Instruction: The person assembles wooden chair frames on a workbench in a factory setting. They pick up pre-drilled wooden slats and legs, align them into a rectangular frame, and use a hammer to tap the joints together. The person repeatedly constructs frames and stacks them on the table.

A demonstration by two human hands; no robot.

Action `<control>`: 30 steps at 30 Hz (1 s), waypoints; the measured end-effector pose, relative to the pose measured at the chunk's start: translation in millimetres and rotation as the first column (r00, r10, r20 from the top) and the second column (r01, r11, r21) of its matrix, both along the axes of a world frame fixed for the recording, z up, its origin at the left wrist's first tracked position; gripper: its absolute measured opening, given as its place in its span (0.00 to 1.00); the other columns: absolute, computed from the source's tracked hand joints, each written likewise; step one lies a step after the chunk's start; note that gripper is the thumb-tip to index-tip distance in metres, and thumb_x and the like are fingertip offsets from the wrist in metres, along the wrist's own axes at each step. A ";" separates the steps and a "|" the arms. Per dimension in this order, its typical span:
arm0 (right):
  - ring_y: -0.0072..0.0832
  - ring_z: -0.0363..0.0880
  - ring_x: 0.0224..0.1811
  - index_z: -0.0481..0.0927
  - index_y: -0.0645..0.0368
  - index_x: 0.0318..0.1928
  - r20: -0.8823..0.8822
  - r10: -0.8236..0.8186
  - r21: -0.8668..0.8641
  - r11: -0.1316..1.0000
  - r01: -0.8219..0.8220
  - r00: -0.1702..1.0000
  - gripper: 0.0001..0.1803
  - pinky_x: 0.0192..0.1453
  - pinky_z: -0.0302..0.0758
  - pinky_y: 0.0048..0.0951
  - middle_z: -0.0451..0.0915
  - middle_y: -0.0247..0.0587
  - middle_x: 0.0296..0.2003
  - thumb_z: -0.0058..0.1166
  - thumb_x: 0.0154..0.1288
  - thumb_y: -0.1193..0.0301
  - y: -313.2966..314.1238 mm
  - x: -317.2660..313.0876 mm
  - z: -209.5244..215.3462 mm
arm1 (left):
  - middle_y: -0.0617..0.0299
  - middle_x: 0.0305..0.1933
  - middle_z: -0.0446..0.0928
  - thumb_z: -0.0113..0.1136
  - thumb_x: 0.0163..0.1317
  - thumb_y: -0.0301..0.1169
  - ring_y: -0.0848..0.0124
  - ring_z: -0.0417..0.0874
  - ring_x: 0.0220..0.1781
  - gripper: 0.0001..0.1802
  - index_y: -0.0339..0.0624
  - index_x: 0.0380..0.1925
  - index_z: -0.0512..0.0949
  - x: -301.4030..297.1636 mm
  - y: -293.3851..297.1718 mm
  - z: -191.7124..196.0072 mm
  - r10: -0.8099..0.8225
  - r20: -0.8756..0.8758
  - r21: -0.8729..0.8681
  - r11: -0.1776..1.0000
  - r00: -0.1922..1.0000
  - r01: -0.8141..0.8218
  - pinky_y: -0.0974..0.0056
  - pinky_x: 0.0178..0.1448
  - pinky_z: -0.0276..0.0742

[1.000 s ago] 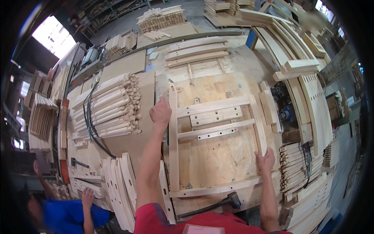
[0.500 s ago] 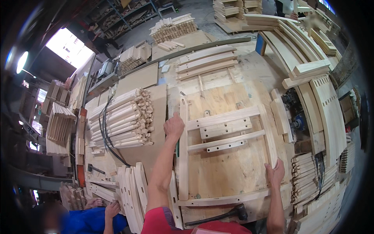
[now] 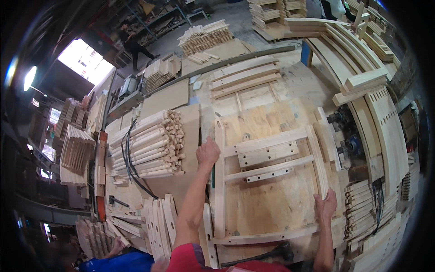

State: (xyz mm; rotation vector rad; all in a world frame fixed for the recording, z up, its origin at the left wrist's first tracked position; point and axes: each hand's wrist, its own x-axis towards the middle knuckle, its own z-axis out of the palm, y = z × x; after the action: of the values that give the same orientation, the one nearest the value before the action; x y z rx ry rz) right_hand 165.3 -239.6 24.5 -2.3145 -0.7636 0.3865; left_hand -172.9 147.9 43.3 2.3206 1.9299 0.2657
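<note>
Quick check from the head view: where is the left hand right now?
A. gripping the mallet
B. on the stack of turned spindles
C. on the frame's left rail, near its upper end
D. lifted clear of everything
C: the left hand rests on the left rail of the wooden frame, near its top.
</note>
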 end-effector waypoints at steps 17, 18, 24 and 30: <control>0.51 0.78 0.52 0.80 0.60 0.56 0.011 -0.035 -0.060 0.998 0.036 0.999 0.29 0.57 0.73 0.48 0.80 0.52 0.46 0.71 0.52 0.68 4.9 -3.6 -2.5 | 0.35 0.30 0.82 0.50 0.70 0.38 0.35 0.85 0.36 0.13 0.39 0.40 0.74 -2.6 1.7 -3.9 -0.060 -0.091 -0.002 0.998 0.994 0.060 0.35 0.44 0.79; 0.51 0.78 0.52 0.80 0.60 0.56 0.006 -0.041 -0.057 0.998 0.041 0.999 0.29 0.58 0.73 0.47 0.80 0.52 0.46 0.71 0.52 0.68 5.1 -5.1 -2.7 | 0.35 0.30 0.82 0.50 0.70 0.38 0.35 0.85 0.35 0.13 0.39 0.40 0.74 -5.6 2.2 -4.0 -0.073 -0.100 0.003 0.997 0.992 0.074 0.35 0.44 0.79; 0.51 0.78 0.53 0.80 0.58 0.57 0.043 -0.039 -0.066 0.997 0.041 0.998 0.28 0.58 0.74 0.47 0.81 0.50 0.46 0.71 0.54 0.68 2.5 -7.2 -0.7 | 0.37 0.29 0.82 0.52 0.69 0.38 0.36 0.85 0.34 0.11 0.43 0.40 0.75 -6.7 3.1 -8.6 -0.126 -0.090 0.025 0.991 0.988 0.129 0.35 0.42 0.80; 0.51 0.80 0.52 0.79 0.56 0.56 0.136 -0.024 -0.131 0.990 0.042 0.990 0.28 0.56 0.75 0.48 0.81 0.51 0.47 0.71 0.55 0.62 4.1 -2.5 -11.9 | 0.40 0.31 0.84 0.51 0.69 0.38 0.38 0.86 0.37 0.10 0.45 0.40 0.76 -17.6 13.3 -24.8 -0.055 0.016 0.005 0.998 0.998 0.055 0.37 0.44 0.82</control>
State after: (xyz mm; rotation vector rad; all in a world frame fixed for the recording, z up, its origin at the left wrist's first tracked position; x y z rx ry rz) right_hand 162.8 -235.5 12.6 -2.4960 -0.7842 0.2772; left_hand -190.5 161.2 18.5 2.3630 1.8570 0.2832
